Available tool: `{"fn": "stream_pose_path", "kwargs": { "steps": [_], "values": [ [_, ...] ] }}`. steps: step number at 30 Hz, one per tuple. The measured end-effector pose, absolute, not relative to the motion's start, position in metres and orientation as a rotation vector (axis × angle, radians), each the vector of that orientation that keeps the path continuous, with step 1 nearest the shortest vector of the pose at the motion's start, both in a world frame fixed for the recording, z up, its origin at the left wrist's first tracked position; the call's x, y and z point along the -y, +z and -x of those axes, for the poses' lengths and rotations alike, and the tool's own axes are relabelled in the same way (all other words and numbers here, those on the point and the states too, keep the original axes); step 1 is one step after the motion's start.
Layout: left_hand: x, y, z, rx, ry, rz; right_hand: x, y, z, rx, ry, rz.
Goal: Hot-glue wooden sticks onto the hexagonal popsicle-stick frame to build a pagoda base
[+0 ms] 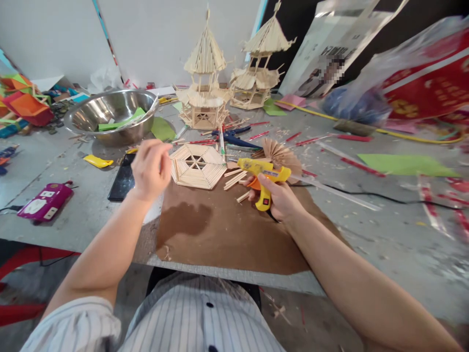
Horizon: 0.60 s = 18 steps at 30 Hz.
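Shirt nearest; glue gun gripped; bowl holds green paper.

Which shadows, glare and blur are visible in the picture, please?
Head view: a soft dark shadow lies on the brown sheet near the left hand; head view: bright reflections on the steel bowl; head view, right edge: the red bag looks smeared and stretched, while the yellow glue gun is clearer.

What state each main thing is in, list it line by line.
Glue gun: gripped in right hand; switch position unclear
Left hand: raised, fingers bent
Hexagonal stick panel: flat
Near stick tower: upright
Far stick tower: upright
Metal bowl: upright, green paper inside
Brown mat: spread out
Black phone: flat, screen dark
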State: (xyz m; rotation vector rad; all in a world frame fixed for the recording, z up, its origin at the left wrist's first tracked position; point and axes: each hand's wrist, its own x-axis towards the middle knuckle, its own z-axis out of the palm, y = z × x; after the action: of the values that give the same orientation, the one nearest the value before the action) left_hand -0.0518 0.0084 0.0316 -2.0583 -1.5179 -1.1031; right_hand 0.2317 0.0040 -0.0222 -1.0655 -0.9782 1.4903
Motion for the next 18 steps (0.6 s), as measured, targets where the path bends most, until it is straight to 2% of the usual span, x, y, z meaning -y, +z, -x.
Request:
{"fn": "stream_pose_path", "kwargs": {
  "steps": [2, 6, 10, 18],
  "values": [
    [0.006, 0.026, 0.031, 1.292, -0.984, 2.337, -0.004, -0.022, -0.232, 0.989, 1.472, 1.061],
    [0.012, 0.000, -0.005, 1.081, -0.503, 2.762, -0.004, -0.023, -0.233, 1.006, 1.476, 1.084],
    [-0.001, -0.016, -0.012, 1.209, -0.159, 2.836, -0.005, -0.025, -0.234, 1.007, 1.464, 1.065],
    [0.003, -0.001, -0.003, 1.341, -0.039, 2.756, -0.005, -0.025, -0.233, 0.962, 1.496, 1.041]
  ]
}}
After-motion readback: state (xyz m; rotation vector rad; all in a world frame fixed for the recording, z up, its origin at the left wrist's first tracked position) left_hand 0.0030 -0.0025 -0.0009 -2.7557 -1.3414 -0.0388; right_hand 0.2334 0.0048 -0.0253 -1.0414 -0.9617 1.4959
